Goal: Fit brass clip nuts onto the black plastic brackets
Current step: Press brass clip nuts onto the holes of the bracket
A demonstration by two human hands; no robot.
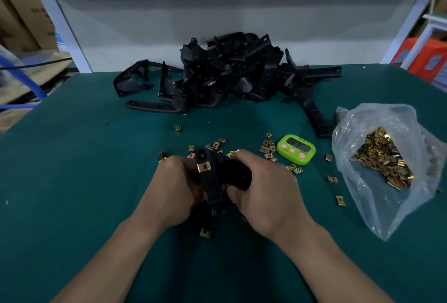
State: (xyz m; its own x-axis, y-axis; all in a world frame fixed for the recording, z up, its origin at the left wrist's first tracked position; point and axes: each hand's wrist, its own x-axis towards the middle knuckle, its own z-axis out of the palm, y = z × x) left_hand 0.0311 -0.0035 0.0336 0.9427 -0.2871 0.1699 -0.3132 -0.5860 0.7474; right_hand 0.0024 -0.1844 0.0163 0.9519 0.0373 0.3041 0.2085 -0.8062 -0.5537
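nearest the front edge of the green tabletop (72, 181), two bare forearms reach in and meet near the middle. the left hand (174, 189) and the right hand (266, 196) both have their fingers curled around one black bracket (212, 186). they grip it from either side, with its long arm pointing back toward the person. a brass clip nut (204, 166) sits clipped on the bracket's far part, between the two hands. a second clip nut (205, 233) shows at the bracket's near end, below the hands. whether the right fingers also pinch a loose nut cannot be told.

just beyond the hands, loose clip nuts (268, 146) lie scattered on the tabletop. some are half hidden behind the knuckles, and a few more trail toward the right edge. one stray nut (177, 128) lies alone farther back, left of the scatter. a lime-green timer (296, 149) with pink buttons lies just right of the scatter. near the right edge a clear plastic bag (377, 206) slumps open, holding a heap of brass nuts (383, 160).

along the back edge a tangled pile of black brackets (232, 73) rests against a pale back panel (145, 24), with a few pieces spilling out to the left and right. beyond the far left corner stand cardboard boxes (26, 19), and beyond the far right corner is something orange (428, 58).
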